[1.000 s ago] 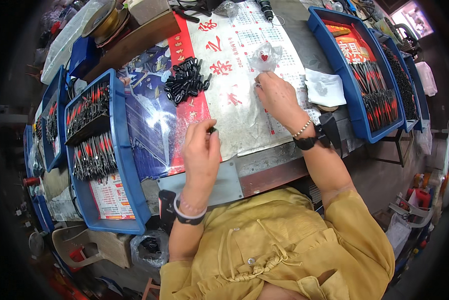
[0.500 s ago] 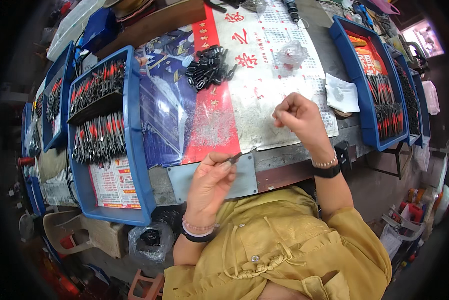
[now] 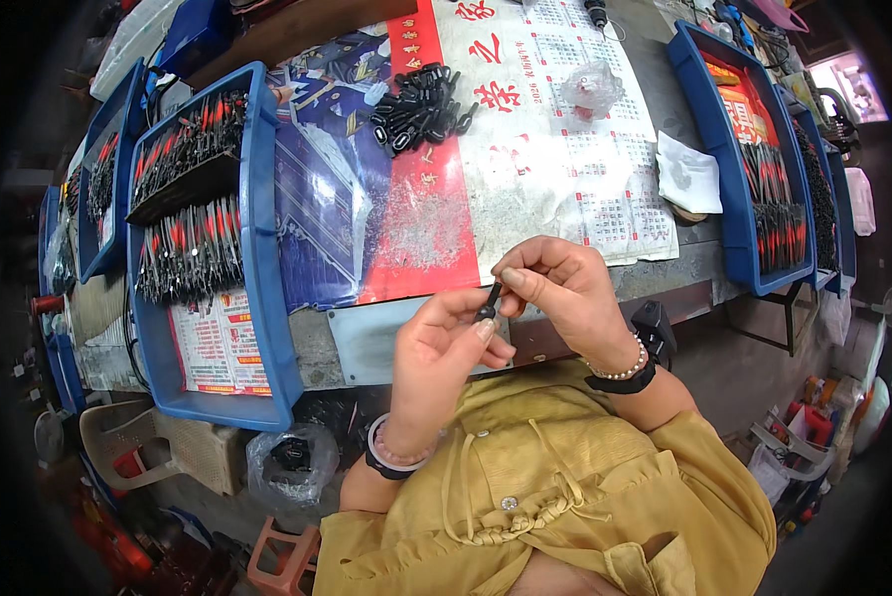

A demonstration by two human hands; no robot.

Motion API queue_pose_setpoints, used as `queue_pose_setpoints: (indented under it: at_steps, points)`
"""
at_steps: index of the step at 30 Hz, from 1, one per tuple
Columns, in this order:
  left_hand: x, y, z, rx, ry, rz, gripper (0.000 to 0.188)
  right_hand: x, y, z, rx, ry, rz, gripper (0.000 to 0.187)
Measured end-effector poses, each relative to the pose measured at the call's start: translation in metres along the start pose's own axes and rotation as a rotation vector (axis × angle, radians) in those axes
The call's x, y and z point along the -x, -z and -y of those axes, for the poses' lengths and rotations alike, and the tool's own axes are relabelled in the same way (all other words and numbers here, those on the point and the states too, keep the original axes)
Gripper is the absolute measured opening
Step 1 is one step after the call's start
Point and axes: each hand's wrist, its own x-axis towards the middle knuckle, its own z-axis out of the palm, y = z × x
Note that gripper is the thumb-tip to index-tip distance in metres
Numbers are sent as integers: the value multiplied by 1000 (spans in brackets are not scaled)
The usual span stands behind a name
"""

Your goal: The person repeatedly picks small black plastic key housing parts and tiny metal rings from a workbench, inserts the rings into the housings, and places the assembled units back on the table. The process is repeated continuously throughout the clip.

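A small black part (image 3: 488, 301) with a narrow end is pinched between the thumb and fingers of my left hand (image 3: 446, 338), over the table's front edge. My right hand (image 3: 560, 293) meets it from the other side, its thumb and forefinger closed at the part's upper end. Whether the right fingers also hold a tiny separate piece cannot be seen. Farther back lies a pile of black looped parts (image 3: 421, 107), on the red and blue printed sheet (image 3: 421, 214).
At left, a blue tray (image 3: 282, 338) holds rows of slim black tools with red marks (image 3: 193, 248); more blue trays (image 3: 729, 189) stand at right. A crumpled clear bag (image 3: 592, 89) and white paper (image 3: 686, 177) lie on the calendar sheet (image 3: 555, 199). A pale plate (image 3: 367, 338) is at the front edge.
My right hand has come down and left to meet my left hand at the black part. The left hand has moved slightly right and turned the part more upright.
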Motion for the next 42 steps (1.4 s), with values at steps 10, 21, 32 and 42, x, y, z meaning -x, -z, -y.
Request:
queue_pose_setpoints:
  at_steps: [10,21,32,42]
  points:
    - [9,2,-6,-121,5,37,24,6,-1,-1,9,6,24,13]
    - [14,-2,-13,-156,-8,22,22,10,-1,-2,-63,-6,50,10]
    - [16,-8,-5,-252,-99,13,43,12,7,-4,-213,79,170,8]
    - [16,-8,7,-317,-208,-4,41,12,2,-10,462,656,103,16]
